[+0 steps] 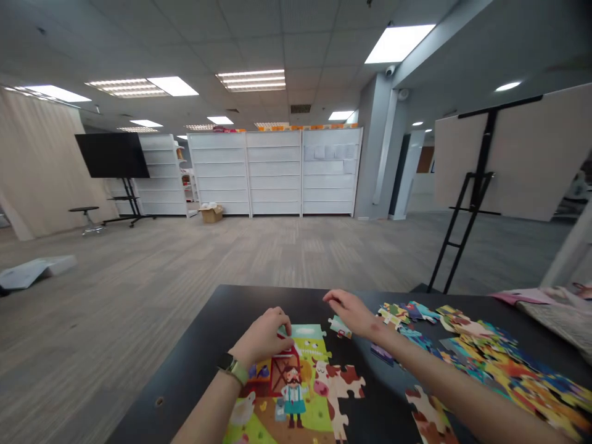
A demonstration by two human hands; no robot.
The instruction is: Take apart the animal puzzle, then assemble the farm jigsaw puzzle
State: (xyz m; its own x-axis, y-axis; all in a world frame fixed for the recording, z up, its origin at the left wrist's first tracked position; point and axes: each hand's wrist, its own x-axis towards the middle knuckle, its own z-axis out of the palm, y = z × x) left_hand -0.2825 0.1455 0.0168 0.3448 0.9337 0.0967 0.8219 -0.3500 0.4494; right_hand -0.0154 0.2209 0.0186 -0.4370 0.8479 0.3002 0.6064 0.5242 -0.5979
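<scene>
My left hand (263,336), with a watch (232,368) on its wrist, is over the upper left of a partly joined jigsaw puzzle (309,394). Its thumb and fingers are bent around a puzzle piece (280,333) by the barn's red roof, mostly covered by the hand. The joined picture has a farmer, a cow, a hen and a barn. To the right, my right hand (350,311) hovers with fingers loosely extended and nothing visible in them. Beneath it a loose puzzle piece (340,327) with a red and white detail is partly hidden.
Loose puzzle pieces (513,364) are heaped on the black table (185,382) at the right, under and beyond my right forearm. A brown-and-white piece (428,416) lies nearer. A pinkish bag or cloth (546,299) is at the right edge. An easel (467,216) stands behind.
</scene>
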